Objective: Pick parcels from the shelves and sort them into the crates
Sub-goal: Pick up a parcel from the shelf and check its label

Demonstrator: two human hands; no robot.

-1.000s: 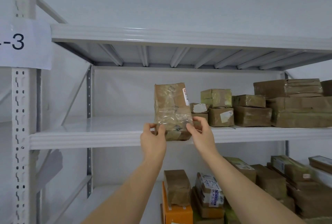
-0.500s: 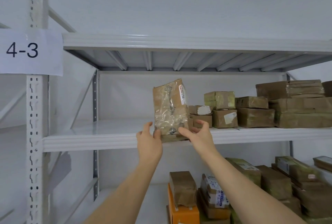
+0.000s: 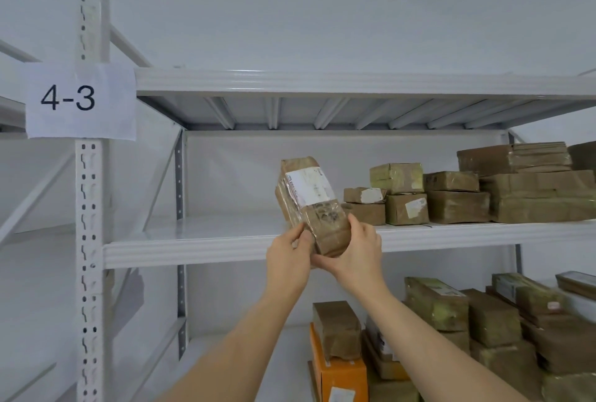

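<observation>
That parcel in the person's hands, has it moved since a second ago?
Yes. The parcel has turned so its white label faces the camera, and its bottom now hangs below the front edge of the shelf.

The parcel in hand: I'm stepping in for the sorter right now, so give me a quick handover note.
Left hand: grips the lower left edge of the held parcel.
Right hand: grips its lower right end.
The held parcel is tilted, label side toward the camera, in front of the middle shelf, under the 4-3 sign.
Done: this one parcel is in hand, off the shelf.
Left: carry it to a crate; none is in view. More parcels wait on the middle shelf, others on the lower shelf.
</observation>
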